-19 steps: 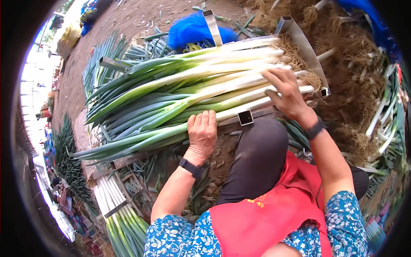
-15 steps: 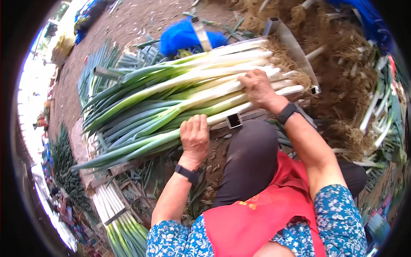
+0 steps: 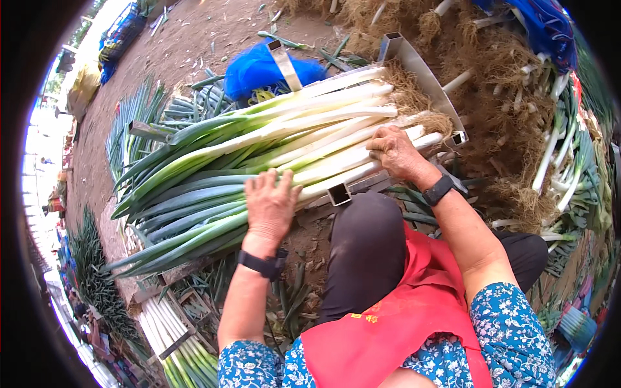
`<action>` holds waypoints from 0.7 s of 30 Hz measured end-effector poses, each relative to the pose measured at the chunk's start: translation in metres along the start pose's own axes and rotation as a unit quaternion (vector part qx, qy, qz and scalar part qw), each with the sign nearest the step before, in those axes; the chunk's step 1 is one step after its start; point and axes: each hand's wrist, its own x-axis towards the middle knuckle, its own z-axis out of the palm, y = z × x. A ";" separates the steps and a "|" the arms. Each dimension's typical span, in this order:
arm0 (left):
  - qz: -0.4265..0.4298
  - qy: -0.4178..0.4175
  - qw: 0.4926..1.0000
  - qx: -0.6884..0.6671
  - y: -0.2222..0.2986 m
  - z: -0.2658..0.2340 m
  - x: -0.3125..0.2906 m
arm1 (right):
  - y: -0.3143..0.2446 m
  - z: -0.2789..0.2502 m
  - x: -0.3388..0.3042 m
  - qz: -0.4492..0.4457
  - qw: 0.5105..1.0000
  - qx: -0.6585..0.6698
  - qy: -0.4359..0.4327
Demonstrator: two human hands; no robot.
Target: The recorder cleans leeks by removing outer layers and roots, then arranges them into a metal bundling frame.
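A thick layer of long green onions (image 3: 291,152) lies in a metal frame, white root ends to the right and dark green leaves to the left. My left hand (image 3: 271,202) rests over the nearest stalks where the white turns green, its fingers spread and lying on top. Close to the roots, my right hand (image 3: 400,155) has its fingers curled down on the white part of a near green onion. The hand's back hides how much of the stalk it grips. Upright metal posts of the frame (image 3: 339,193) stand along both long sides.
At the right end a metal plate (image 3: 430,81) backs the roots. Beyond it lies a large heap of rooted onions (image 3: 495,123). Blue netting (image 3: 262,72) sits behind the frame. A tied bundle of green onions (image 3: 174,336) lies at lower left. My knee (image 3: 369,233) is close to the frame.
My left hand has come up from the frame's near edge onto the stalks, and its fingers have spread. My right hand has curled lower over the near stalks. The view has shifted slightly.
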 end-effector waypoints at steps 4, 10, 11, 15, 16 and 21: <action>-0.010 0.114 0.993 0.008 0.022 0.019 -0.014 | -0.032 -0.014 0.021 0.032 0.994 -0.050 -0.089; 0.001 0.127 0.992 -0.010 0.025 0.022 -0.006 | -0.046 0.040 0.102 -0.042 0.996 -0.066 0.046; 0.002 0.121 0.993 0.002 0.024 0.024 -0.006 | -0.045 0.042 0.110 -0.033 0.991 -0.130 -0.003; -0.010 0.122 0.992 0.007 0.017 0.027 -0.016 | -0.050 0.026 0.107 -0.111 0.993 0.017 -0.021; 0.000 0.128 0.992 0.009 0.021 0.022 -0.011 | -0.032 0.024 0.095 -0.129 0.990 0.043 0.029; 0.004 0.048 0.997 -0.060 0.016 0.001 0.007 | -0.021 -0.017 0.050 0.035 0.981 -0.173 -0.074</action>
